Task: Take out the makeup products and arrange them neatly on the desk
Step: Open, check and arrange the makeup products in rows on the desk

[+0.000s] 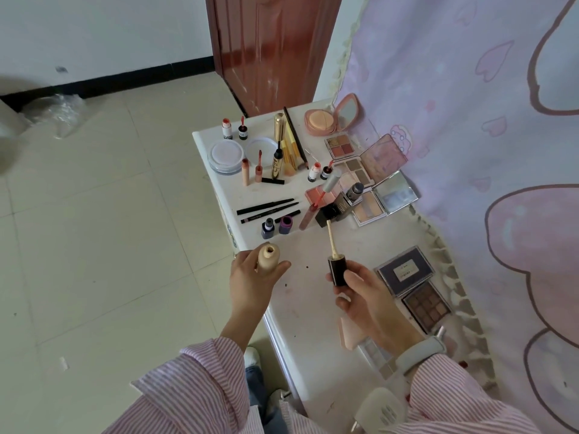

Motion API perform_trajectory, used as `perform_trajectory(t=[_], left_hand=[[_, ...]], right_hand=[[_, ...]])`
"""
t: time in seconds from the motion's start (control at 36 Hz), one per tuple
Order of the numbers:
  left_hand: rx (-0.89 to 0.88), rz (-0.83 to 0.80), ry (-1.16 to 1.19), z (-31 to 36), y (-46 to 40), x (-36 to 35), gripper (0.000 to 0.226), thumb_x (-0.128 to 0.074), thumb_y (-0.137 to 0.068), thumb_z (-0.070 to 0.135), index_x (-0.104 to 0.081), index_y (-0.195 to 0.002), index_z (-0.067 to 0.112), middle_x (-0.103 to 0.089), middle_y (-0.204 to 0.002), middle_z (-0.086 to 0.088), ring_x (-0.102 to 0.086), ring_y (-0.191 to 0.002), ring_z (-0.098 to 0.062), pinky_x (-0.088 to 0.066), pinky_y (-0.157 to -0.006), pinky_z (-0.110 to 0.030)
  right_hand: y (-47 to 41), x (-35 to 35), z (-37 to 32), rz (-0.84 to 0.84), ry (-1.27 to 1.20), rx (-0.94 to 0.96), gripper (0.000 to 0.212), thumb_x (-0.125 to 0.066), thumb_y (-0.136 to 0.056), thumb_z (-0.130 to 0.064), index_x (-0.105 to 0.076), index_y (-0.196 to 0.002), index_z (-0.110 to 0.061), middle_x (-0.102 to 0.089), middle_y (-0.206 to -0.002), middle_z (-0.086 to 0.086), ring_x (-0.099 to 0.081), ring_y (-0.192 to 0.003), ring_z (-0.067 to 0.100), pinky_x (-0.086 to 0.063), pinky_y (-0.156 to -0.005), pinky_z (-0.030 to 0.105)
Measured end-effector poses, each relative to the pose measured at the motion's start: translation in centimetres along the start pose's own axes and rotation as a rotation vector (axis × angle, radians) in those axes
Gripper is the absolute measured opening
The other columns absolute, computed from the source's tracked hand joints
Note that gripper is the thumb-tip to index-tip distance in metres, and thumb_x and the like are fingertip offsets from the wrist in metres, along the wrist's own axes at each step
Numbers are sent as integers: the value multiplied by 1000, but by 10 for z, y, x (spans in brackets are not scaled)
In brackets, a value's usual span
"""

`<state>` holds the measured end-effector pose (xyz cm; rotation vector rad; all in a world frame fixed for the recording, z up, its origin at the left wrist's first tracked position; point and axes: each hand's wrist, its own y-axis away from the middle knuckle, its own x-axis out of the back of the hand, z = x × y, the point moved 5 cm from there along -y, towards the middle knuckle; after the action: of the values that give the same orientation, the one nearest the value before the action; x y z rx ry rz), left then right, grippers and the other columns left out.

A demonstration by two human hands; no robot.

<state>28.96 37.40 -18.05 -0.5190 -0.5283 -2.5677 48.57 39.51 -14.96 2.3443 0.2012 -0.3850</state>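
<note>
The right hand grips a black cap with thumb and fingers curled round it; from the cap a cream-coated applicator wand rises up and away from the fingertips, its tip just short of a black box. The left hand wraps an open beige foundation bottle, thumb on the side facing the other hand, fingers round the far side, and the bottle's mouth stands clear above the fingers. Bottle and wand are well apart, with bare white desk between the two hands.

Just right of the right hand's knuckles lies a dark palette lid, and nearer the wrist a brown eyeshadow palette. Under that wrist a pale palette is partly hidden.

Beyond the left fingers stand two small purple nail polish bottles, then three black pencils lying side by side. Beyond the wand tip sit the black box, a pink lip gloss tube and open highlighter palettes.

Farther still are two round clear jars, a gold mascara tube, small red-topped bottles and an open pink compact at the far end of the desk.
</note>
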Motion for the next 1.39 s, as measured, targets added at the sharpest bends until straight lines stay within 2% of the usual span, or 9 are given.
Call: perform_trajectory(t=[0.33,0.42,0.5,0.69,0.83,0.97,1.17,1.28,1.39], left_hand=[[-93,1,-44,-2,-4,-9,43,-77,-74,15,-62,-115,13,-43,-103,4,-47,-97,-14,-37,-81,-23],[-105,-7,-39,-5,-2,-9,44,-72,-76,8,-60,-118,15,-44,-105,4,-49,-97,-15,-46,-84,-30],[-159,-10,-41,-7,0,-6,48,-70,-76,4,-58,-122,14,-46,-108,3,-52,-100,-21,-49,-87,-39],[-330,-113,-149,-12,-4,-5,62,-66,-76,-4,-46,-134,8,-43,-117,-5,-51,-104,-28,-52,-82,-44],[-260,-101,-144,-8,-7,-3,48,-72,-75,5,-58,-121,10,-50,-111,-4,-51,-95,-17,-49,-82,-34],[-163,-50,-124,-3,-6,-8,48,-77,-72,11,-57,-115,9,-46,-103,2,-52,-87,-17,-42,-73,-26],[-195,-63,-117,-4,-1,-16,54,-68,-79,4,-51,-129,11,-45,-112,-3,-59,-94,-22,-51,-81,-31],[-173,-26,-95,-2,1,-14,46,-68,-81,7,-54,-124,10,-49,-110,-6,-58,-92,-22,-52,-78,-30],[-130,-31,-108,-2,2,-16,48,-69,-81,11,-52,-125,13,-51,-115,-7,-58,-93,-22,-51,-78,-32]], right_hand=[[-14,-2,1,19,583,194,26,-45,-93,-2,-50,-110,-22,-64,-104,4,-61,-89,13,-50,-70,23],[-23,-4,0,69,777,318,26,-53,-91,-11,-48,-106,-31,-64,-108,-7,-61,-96,5,-49,-79,20],[-30,-11,2,86,920,433,25,-57,-90,-19,-45,-110,-27,-61,-104,-13,-58,-82,-6,-44,-71,8],[-50,-24,5,173,1061,676,32,-67,-82,-13,-55,-111,-10,-48,-95,-9,-46,-85,5,-37,-76,6],[-58,-36,6,168,1123,783,29,-69,-80,-11,-58,-107,-7,-48,-88,-17,-46,-84,13,-42,-76,27],[-67,-35,11,184,1140,766,30,-68,-82,-14,-58,-109,-7,-62,-101,6,-46,-89,13,-42,-79,28],[-70,-40,6,187,1171,763,25,-66,-83,-18,-59,-106,-10,-64,-99,5,-46,-87,14,-44,-78,35],[-68,-35,8,173,1227,638,41,-63,-86,-18,-50,-124,-11,-59,-110,5,-49,-99,19,-43,-88,35],[-43,-18,-4,269,1299,748,38,-60,-86,-12,-52,-123,-10,-58,-100,6,-53,-88,17,-49,-77,34]])
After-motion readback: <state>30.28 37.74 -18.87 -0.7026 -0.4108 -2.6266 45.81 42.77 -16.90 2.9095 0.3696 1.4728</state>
